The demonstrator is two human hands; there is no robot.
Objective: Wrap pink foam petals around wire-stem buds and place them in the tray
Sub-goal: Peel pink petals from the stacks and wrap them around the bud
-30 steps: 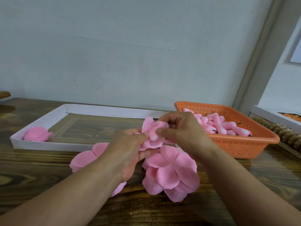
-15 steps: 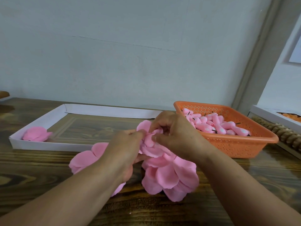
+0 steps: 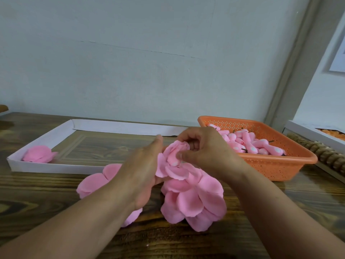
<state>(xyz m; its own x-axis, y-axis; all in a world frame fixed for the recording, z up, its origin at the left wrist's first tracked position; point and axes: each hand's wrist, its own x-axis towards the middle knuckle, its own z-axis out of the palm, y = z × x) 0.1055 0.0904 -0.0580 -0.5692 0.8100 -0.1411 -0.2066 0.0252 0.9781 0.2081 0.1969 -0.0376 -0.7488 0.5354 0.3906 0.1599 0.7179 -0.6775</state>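
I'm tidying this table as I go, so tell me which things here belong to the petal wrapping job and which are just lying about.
Part of the job:
- flower being wrapped, held by the left hand and right hand
- loose petals
- orange basket of buds
- white tray with one finished flower

Lying about:
- white box at far right
- wooden beaded piece beside it

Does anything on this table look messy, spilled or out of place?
Nothing looks spilled or broken. Loose pink petals lie piled on the table by the hands, buds sit inside the orange basket, and one finished flower lies in the white tray.
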